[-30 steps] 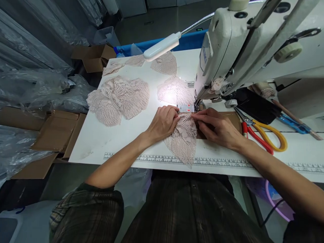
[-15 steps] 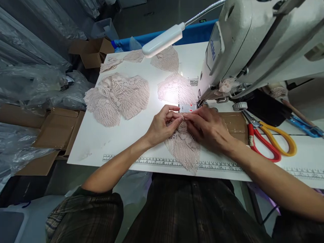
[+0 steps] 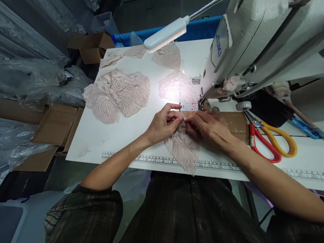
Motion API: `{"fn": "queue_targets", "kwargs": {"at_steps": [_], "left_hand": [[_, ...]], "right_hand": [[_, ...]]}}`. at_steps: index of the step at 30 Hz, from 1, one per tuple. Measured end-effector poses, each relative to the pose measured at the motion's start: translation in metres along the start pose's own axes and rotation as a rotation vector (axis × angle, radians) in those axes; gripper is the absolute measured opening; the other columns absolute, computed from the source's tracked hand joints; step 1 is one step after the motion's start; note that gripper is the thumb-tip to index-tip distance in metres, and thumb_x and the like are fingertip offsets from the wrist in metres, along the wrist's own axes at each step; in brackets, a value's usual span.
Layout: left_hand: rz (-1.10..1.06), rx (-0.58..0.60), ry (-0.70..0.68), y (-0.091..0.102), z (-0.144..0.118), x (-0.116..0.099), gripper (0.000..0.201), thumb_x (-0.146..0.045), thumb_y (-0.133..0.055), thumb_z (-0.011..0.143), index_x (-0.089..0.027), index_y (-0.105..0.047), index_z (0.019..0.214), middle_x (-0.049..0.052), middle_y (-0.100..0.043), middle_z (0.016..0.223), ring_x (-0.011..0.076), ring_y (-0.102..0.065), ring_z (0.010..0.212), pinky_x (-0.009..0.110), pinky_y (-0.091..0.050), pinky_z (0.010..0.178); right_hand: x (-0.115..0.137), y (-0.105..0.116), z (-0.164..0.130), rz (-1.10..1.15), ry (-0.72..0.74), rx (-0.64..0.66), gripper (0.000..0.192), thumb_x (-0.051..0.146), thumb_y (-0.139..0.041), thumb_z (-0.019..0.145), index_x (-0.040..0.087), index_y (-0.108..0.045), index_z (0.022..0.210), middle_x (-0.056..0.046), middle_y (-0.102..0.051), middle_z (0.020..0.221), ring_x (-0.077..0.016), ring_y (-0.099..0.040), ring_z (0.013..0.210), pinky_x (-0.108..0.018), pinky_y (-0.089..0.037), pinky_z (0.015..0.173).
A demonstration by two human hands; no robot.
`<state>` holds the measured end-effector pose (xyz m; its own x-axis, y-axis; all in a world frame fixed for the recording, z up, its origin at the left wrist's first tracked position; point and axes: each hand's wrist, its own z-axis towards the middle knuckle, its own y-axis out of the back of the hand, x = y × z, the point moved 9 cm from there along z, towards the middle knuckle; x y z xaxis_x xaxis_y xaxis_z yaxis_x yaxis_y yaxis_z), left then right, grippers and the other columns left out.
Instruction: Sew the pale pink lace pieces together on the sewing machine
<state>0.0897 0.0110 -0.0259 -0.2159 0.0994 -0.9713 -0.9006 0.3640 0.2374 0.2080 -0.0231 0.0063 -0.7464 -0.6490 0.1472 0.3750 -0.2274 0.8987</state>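
A pale pink lace piece hangs down from my fingertips, its lower tip over the ruler marks at the table's front edge. My left hand pinches its top edge between thumb and fingers, the index finger stretched above. Close beside it, my right hand is closed on the same edge; its fingertips are partly hidden. Just behind the hands are the metal needle plate and presser foot of the sewing machine. Another lace piece lies beyond the plate, brightly lit.
More lace pieces lie on the left of the white table. Scissors with red and yellow handles rest at right, near a brown cardboard strip. A white lamp hangs above. Open cardboard boxes stand at left.
My right hand has shifted slightly away from the presser foot, its fingers lower and more folded. The left hand keeps its pinch on the lace. The whole view has tilted slightly.
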Motion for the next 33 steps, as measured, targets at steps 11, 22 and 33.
{"fn": "queue_targets", "kwargs": {"at_steps": [11,22,33], "left_hand": [[0.075,0.031,-0.018,-0.002,-0.001,-0.001,0.039,-0.033,-0.064,0.093,-0.015,-0.053,0.125,0.003,-0.072,0.086,0.0109,-0.061,0.070,0.024,-0.051,0.065],[0.067,0.016,-0.032,-0.003,-0.001,-0.001,0.038,-0.032,-0.064,0.092,-0.015,-0.054,0.124,0.001,-0.070,0.082,0.0101,-0.060,0.067,0.024,-0.048,0.062],[0.066,0.005,-0.041,-0.002,0.000,-0.002,0.034,-0.029,-0.063,0.092,-0.015,-0.054,0.121,0.000,-0.070,0.080,0.0092,-0.058,0.064,0.023,-0.047,0.060]], "right_hand": [[-0.016,-0.002,-0.002,0.210,-0.142,0.059,0.019,0.026,-0.045,0.095,0.018,-0.061,0.092,-0.005,-0.063,0.070,-0.0162,-0.050,0.059,-0.031,-0.034,0.060],[-0.008,-0.009,0.000,0.106,-0.103,0.135,0.024,0.030,-0.044,0.099,0.020,-0.061,0.086,-0.006,-0.071,0.077,-0.0175,-0.059,0.065,-0.031,-0.028,0.059],[-0.013,0.005,-0.004,0.177,-0.170,-0.041,0.019,0.027,-0.049,0.095,0.016,-0.064,0.093,-0.004,-0.068,0.072,-0.0146,-0.056,0.060,-0.028,-0.033,0.059]]}}
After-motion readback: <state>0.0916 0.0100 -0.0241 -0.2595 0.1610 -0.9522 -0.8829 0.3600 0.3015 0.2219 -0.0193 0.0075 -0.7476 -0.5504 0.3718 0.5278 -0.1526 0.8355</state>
